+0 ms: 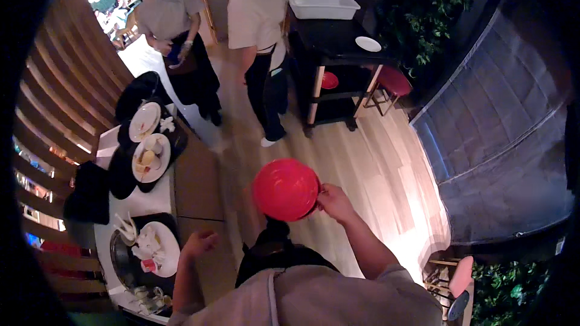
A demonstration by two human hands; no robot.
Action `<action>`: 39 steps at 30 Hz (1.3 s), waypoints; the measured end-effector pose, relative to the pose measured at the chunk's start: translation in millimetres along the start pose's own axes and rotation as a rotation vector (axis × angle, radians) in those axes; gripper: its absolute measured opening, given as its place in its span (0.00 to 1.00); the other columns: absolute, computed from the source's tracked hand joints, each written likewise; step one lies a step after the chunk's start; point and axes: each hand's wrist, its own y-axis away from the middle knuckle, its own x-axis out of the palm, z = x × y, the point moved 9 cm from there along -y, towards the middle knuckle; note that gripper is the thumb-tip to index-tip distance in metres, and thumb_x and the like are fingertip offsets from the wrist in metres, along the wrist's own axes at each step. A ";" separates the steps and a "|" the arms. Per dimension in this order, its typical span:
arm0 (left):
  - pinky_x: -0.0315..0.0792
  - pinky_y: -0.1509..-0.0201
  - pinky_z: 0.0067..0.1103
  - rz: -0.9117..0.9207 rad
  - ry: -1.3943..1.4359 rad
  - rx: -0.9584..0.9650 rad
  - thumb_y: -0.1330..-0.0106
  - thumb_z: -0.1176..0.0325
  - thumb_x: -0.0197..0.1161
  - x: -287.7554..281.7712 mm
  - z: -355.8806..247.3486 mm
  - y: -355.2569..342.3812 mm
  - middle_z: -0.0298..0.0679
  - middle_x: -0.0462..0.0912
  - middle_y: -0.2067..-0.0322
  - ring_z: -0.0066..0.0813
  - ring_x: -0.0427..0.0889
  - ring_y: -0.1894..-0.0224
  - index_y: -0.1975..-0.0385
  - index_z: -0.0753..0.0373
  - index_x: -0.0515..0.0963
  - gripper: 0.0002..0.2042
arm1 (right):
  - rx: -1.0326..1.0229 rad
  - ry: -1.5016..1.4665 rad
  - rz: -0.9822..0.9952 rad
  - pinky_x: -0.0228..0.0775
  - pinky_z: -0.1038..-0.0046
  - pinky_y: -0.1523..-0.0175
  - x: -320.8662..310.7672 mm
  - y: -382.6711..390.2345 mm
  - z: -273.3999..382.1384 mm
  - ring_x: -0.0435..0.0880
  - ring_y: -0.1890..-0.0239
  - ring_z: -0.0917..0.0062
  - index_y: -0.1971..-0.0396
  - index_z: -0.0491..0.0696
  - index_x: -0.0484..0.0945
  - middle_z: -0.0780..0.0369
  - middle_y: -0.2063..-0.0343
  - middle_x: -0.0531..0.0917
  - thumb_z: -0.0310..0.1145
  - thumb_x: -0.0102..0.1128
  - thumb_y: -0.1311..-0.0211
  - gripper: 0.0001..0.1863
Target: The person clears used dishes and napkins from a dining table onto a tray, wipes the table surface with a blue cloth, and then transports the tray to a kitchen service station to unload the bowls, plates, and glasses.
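Observation:
My right hand grips the right edge of a round red dish, which is in front of my body above the wooden floor. Whether the dish is a plate or a shallow bowl, I cannot tell. Beside the counter's edge, my left hand is empty, its fingers loosely bent and apart. The nearest thing to it is a white plate of crumpled napkins in a dark tray on the counter.
Used white plates with food scraps stand on dark trays along the left counter. Two people stand ahead. A black cart carries a white tub and a white plate. A dark curtain hangs at right.

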 end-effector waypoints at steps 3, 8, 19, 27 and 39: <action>0.73 0.73 0.21 0.114 0.170 -0.181 0.36 0.59 0.65 40.7 35.9 -74.4 0.36 0.81 0.73 0.24 0.79 0.75 0.59 0.67 0.79 0.16 | 0.001 -0.042 -0.219 0.69 0.77 0.70 -68.1 -35.1 -19.5 0.77 0.77 0.81 0.61 0.40 0.78 0.63 0.77 0.81 0.30 0.54 0.39 0.11; 0.74 0.72 0.23 0.208 0.005 -0.287 0.35 0.59 0.62 83.6 103.7 -213.7 0.37 0.81 0.71 0.27 0.80 0.73 0.60 0.65 0.78 0.14 | 0.051 -0.031 -0.419 0.62 0.81 0.76 -165.6 -93.6 6.6 0.75 0.78 0.84 0.62 0.40 0.78 0.63 0.78 0.80 0.30 0.52 0.41 0.11; 0.75 0.65 0.24 0.132 0.037 0.072 0.33 0.59 0.59 72.9 -148.7 -372.6 0.37 0.81 0.68 0.28 0.79 0.68 0.55 0.62 0.76 0.14 | 0.249 -0.115 -0.651 0.53 0.78 0.84 -318.4 -288.8 -83.0 0.66 0.88 0.83 0.73 0.44 0.75 0.63 0.85 0.76 0.36 0.55 0.40 0.10; 0.75 0.66 0.26 -0.354 -0.021 -0.418 0.36 0.59 0.63 61.7 -79.7 -240.3 0.38 0.82 0.67 0.28 0.80 0.70 0.59 0.61 0.78 0.14 | 0.228 -0.008 -0.549 0.64 0.74 0.78 -372.0 -549.9 -148.5 0.76 0.81 0.77 0.73 0.46 0.77 0.60 0.79 0.80 0.42 0.53 0.40 0.13; 0.78 0.68 0.28 -0.318 0.383 -0.990 0.40 0.54 0.64 321.8 -144.6 -25.1 0.40 0.84 0.65 0.30 0.84 0.68 0.56 0.58 0.81 0.18 | 0.355 0.182 -0.185 0.68 0.67 0.73 -411.8 -739.3 -184.6 0.79 0.76 0.72 0.71 0.45 0.79 0.56 0.76 0.81 0.38 0.55 0.44 0.11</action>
